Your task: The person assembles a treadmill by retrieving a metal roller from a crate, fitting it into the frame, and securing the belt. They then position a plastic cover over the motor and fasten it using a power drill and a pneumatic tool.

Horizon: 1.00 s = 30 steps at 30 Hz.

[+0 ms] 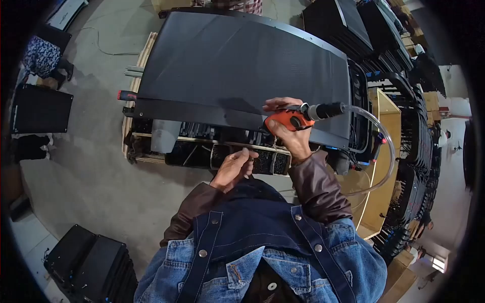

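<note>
My right hand [290, 132] is wrapped around an orange and black air tool [288, 121] at the near edge of a large black treadmill-like deck [242, 63]. The tool's tip is hidden. From its black hose fitting [326, 110] a clear hose [386, 139] curves down to the right. My left hand [234, 168] is held low, in front of the parts bins [189, 154] under the deck's edge. Its thumb and fingers are pinched together, and whatever they hold is too small to make out.
A red and black handled tool [127, 95] lies at the deck's left end. A grey cylinder [164, 136] stands beside the bins. At right is a wooden crate [376, 202]. Stacked black panels [96, 262] stand lower left. Another person's patterned garment [43, 55] shows upper left.
</note>
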Each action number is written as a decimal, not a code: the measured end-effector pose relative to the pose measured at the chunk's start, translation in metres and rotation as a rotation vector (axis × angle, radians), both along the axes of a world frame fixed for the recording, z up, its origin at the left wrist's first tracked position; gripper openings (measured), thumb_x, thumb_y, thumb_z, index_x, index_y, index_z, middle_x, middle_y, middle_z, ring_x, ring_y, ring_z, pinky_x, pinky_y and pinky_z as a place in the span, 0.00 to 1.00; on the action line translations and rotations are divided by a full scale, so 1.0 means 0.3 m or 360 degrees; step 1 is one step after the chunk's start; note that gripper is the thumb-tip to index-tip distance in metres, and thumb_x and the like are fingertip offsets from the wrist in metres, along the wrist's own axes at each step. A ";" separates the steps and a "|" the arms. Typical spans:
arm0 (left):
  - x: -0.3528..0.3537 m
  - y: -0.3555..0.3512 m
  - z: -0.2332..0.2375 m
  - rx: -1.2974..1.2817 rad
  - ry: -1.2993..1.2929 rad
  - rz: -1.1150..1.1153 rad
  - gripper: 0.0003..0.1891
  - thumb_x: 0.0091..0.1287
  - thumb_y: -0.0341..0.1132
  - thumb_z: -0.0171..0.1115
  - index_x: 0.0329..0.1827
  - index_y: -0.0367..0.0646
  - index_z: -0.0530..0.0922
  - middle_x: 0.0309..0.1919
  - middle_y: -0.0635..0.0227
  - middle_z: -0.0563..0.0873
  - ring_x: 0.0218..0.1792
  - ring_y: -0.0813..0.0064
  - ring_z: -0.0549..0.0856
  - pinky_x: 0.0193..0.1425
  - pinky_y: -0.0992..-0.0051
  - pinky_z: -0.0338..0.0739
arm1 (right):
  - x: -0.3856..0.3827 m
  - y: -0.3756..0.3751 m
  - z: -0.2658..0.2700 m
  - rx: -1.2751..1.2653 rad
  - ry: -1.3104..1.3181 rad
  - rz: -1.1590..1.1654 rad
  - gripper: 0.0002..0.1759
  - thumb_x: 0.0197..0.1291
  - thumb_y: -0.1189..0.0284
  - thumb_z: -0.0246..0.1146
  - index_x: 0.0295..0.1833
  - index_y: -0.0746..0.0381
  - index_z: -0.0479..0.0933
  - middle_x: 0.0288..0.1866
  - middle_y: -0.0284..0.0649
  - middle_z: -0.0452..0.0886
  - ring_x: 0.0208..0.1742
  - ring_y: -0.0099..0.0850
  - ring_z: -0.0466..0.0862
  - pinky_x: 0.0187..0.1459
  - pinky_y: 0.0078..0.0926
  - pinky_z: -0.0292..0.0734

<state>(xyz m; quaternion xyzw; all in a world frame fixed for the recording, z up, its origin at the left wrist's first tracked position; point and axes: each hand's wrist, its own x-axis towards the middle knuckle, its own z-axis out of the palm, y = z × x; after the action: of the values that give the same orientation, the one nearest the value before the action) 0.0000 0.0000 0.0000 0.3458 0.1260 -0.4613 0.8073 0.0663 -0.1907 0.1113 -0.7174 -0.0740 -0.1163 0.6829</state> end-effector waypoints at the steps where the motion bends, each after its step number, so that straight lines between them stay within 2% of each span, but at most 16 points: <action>1: 0.000 -0.004 0.001 0.0009 -0.0019 0.0075 0.22 0.78 0.52 0.56 0.55 0.39 0.81 0.31 0.72 0.80 0.32 0.79 0.79 0.37 0.77 0.76 | 0.006 0.004 0.021 0.0030 0.0098 0.0015 0.26 0.53 0.82 0.71 0.58 0.67 0.72 0.54 0.49 0.83 0.53 0.37 0.86 0.55 0.34 0.83; 2: 0.007 -0.005 -0.002 0.0020 -0.0037 0.0159 0.22 0.78 0.52 0.55 0.53 0.39 0.81 0.31 0.72 0.80 0.31 0.79 0.80 0.37 0.77 0.76 | 0.021 0.009 0.034 0.0061 0.0198 0.0039 0.26 0.53 0.83 0.71 0.58 0.67 0.72 0.54 0.49 0.83 0.53 0.36 0.86 0.55 0.34 0.83; 3: 0.097 0.003 -0.019 0.0023 -0.0182 0.0230 0.22 0.78 0.52 0.54 0.52 0.39 0.81 0.30 0.72 0.80 0.30 0.79 0.79 0.36 0.77 0.76 | 0.054 0.001 0.026 0.0243 0.0039 0.0025 0.25 0.53 0.84 0.70 0.57 0.67 0.72 0.54 0.50 0.83 0.53 0.38 0.86 0.55 0.35 0.83; 5: 0.043 -0.013 -0.025 -0.0099 -0.0002 0.0384 0.21 0.77 0.51 0.56 0.51 0.40 0.81 0.29 0.73 0.82 0.30 0.78 0.81 0.36 0.77 0.78 | -0.019 -0.013 0.066 0.0602 0.0124 -0.0014 0.25 0.52 0.85 0.70 0.57 0.67 0.72 0.53 0.51 0.83 0.52 0.39 0.86 0.55 0.38 0.83; 6: 0.022 -0.006 0.000 -0.0074 0.0025 0.0420 0.21 0.77 0.51 0.56 0.51 0.40 0.81 0.29 0.73 0.82 0.30 0.78 0.81 0.36 0.77 0.78 | -0.045 -0.015 0.091 0.0672 0.0111 0.0007 0.26 0.53 0.84 0.69 0.58 0.66 0.71 0.53 0.51 0.82 0.53 0.41 0.85 0.58 0.43 0.82; 8: 0.020 0.005 0.041 -0.0175 0.0195 0.0586 0.18 0.76 0.48 0.59 0.52 0.41 0.81 0.33 0.73 0.85 0.33 0.79 0.85 0.39 0.79 0.82 | -0.072 -0.017 0.110 0.0751 0.0056 0.0029 0.26 0.56 0.78 0.66 0.60 0.63 0.68 0.53 0.48 0.78 0.53 0.40 0.83 0.64 0.53 0.75; 9: 0.014 0.015 0.031 -0.0337 0.0194 0.0625 0.15 0.74 0.45 0.62 0.53 0.42 0.81 0.35 0.74 0.86 0.36 0.80 0.86 0.41 0.80 0.84 | -0.082 -0.006 0.123 0.0770 0.0064 -0.0019 0.26 0.57 0.74 0.64 0.61 0.62 0.68 0.53 0.47 0.77 0.52 0.40 0.83 0.65 0.54 0.74; 13: 0.020 0.056 0.027 -0.0560 0.0221 0.0696 0.14 0.75 0.43 0.61 0.53 0.42 0.80 0.36 0.74 0.86 0.36 0.79 0.86 0.41 0.80 0.84 | -0.083 0.019 0.115 0.0909 0.0035 -0.0017 0.26 0.58 0.71 0.64 0.62 0.58 0.68 0.53 0.43 0.76 0.53 0.39 0.81 0.66 0.56 0.73; 15: 0.033 0.076 0.044 -0.0584 0.0174 0.0722 0.13 0.75 0.43 0.61 0.52 0.43 0.80 0.35 0.74 0.85 0.36 0.80 0.86 0.41 0.81 0.83 | -0.072 0.031 0.105 0.1126 0.0045 -0.0051 0.25 0.58 0.75 0.63 0.62 0.61 0.68 0.54 0.46 0.78 0.52 0.40 0.83 0.63 0.57 0.76; 20: 0.074 0.130 0.099 -0.0579 0.0234 0.0738 0.12 0.75 0.44 0.60 0.49 0.44 0.80 0.35 0.74 0.84 0.36 0.80 0.84 0.41 0.81 0.82 | -0.034 0.116 0.076 0.1181 0.0066 -0.0104 0.25 0.59 0.74 0.63 0.62 0.59 0.69 0.53 0.44 0.78 0.51 0.39 0.83 0.63 0.57 0.75; 24: 0.124 0.230 0.071 -0.0766 0.0339 0.0727 0.12 0.76 0.45 0.60 0.48 0.45 0.79 0.35 0.74 0.83 0.36 0.80 0.83 0.38 0.82 0.80 | 0.013 0.223 0.068 0.1149 0.0092 -0.0167 0.24 0.59 0.73 0.64 0.62 0.58 0.69 0.53 0.44 0.78 0.51 0.38 0.82 0.64 0.57 0.74; 28: 0.184 0.349 0.076 -0.0788 0.0351 0.0774 0.13 0.75 0.45 0.60 0.47 0.45 0.79 0.34 0.74 0.82 0.33 0.81 0.81 0.36 0.83 0.77 | 0.069 0.377 0.076 0.1109 0.0117 -0.0178 0.24 0.59 0.74 0.63 0.62 0.59 0.69 0.53 0.44 0.78 0.51 0.38 0.82 0.64 0.57 0.74; 30: 0.217 0.414 0.094 -0.0512 0.0184 0.0878 0.13 0.75 0.46 0.61 0.45 0.45 0.79 0.32 0.74 0.81 0.30 0.82 0.78 0.32 0.83 0.74 | 0.098 0.457 0.073 0.1094 0.0081 -0.0168 0.24 0.60 0.73 0.64 0.62 0.58 0.69 0.53 0.43 0.77 0.52 0.38 0.82 0.67 0.57 0.73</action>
<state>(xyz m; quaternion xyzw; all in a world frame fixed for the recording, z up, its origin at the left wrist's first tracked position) 0.0650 0.1241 0.0282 0.1398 0.1862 -0.2581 0.9376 0.0956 -0.0538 0.1332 -0.4510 0.0236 -0.1516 0.8792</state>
